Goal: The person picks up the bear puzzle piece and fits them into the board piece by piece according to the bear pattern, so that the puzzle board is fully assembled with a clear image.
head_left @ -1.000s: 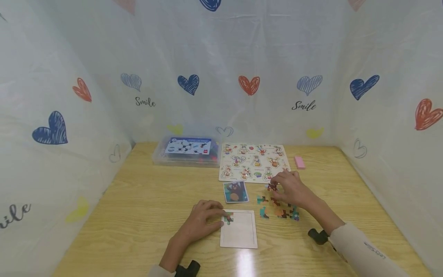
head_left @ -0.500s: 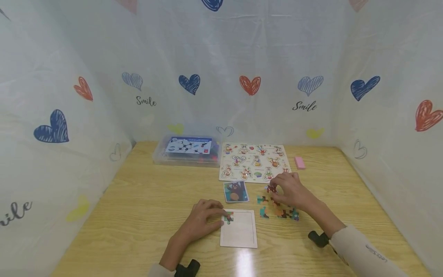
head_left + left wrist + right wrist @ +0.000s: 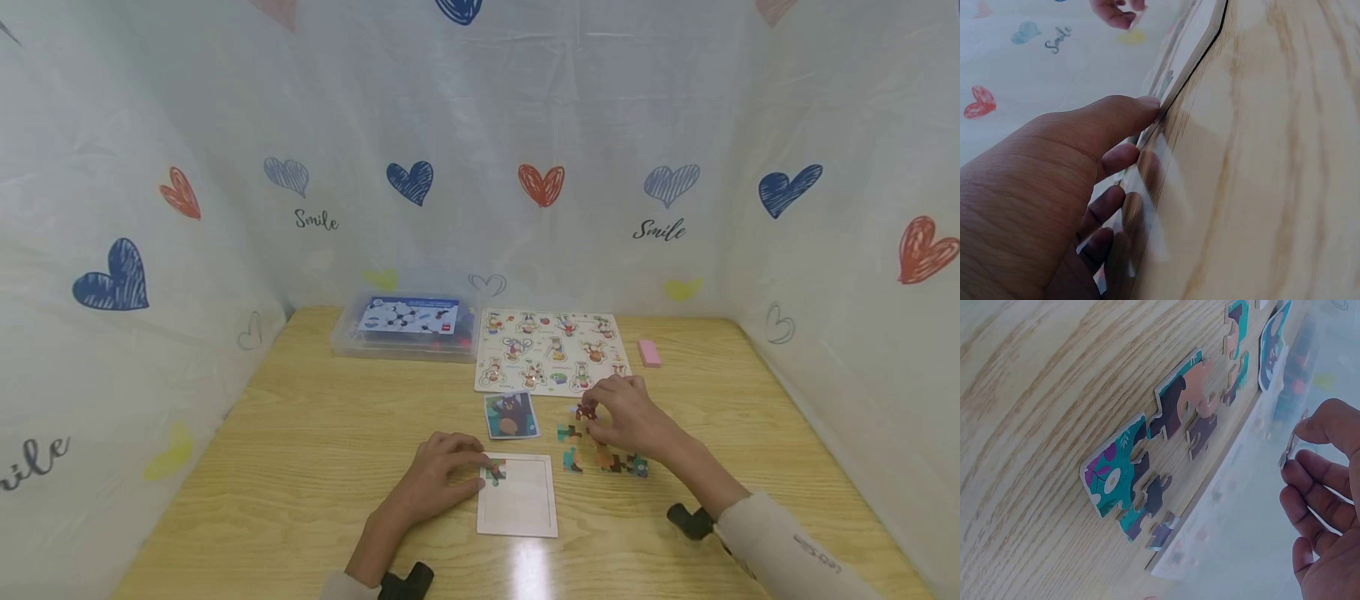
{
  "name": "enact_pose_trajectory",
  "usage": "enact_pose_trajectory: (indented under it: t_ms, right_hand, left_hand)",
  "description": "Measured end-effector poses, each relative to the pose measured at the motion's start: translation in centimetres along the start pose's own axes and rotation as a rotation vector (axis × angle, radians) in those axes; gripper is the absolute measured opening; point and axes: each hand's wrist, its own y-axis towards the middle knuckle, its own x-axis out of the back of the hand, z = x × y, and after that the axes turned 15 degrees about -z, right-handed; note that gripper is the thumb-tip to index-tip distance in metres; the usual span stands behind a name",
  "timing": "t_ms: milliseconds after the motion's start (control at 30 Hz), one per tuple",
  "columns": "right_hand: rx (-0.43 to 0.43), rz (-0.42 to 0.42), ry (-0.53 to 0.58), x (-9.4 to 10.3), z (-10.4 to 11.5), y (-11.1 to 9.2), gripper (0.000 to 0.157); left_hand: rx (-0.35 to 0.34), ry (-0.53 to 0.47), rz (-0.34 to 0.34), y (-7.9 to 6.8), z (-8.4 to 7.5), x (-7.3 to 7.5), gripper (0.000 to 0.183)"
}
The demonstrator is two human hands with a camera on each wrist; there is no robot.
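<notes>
My left hand (image 3: 442,475) rests at the left edge of a square white puzzle tray (image 3: 519,510). Its thumb touches the tray's edge, with the index fingertip by a puzzle piece lying in the upper-left corner (image 3: 497,472). Farther right, my right hand (image 3: 630,412) pinches a dark brown puzzle piece (image 3: 587,411) between thumb and index finger. In the right wrist view this piece (image 3: 1291,442) appears edge-on, held above the table. Several loose jigsaw pieces (image 3: 1113,469) in teal, brown and peach lie below that hand, some partly hidden by it in the head view.
A bear picture card (image 3: 512,415) lies just beyond the tray. Farther back are a peg puzzle board (image 3: 555,350) with animal figures, a clear plastic case (image 3: 405,325) and a pink block (image 3: 649,352). Heart-printed curtains surround the wooden table (image 3: 315,433).
The right hand, still pinching the brown piece, has shifted very slightly toward the left and nearer. The left hand stays where it was at the tray.
</notes>
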Motion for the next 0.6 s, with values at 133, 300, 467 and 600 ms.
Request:
enact_pose_trajectory:
  t_ms: [133,300,467,600]
  right_hand:
    - [0.01,-0.012,0.004,-0.08,0.05,-0.17,0.016]
    - [0.032,-0.03,0.006,-0.12,0.1,-0.34,0.016]
    - [0.044,-0.042,0.008,-0.13,0.3,-0.36,0.017]
    - [0.047,-0.046,0.011,-0.08,0.58,-0.39,0.018]
  left_hand:
    - [0.015,-0.004,0.01,0.05,-0.05,0.04,0.024]
    - [0.02,-0.002,0.018,0.11,-0.02,-0.01,0.024]
    - [0.018,-0.009,0.02,0.12,-0.06,0.1,0.024]
    - [0.022,-0.021,0.02,0.12,-0.11,0.2,0.025]
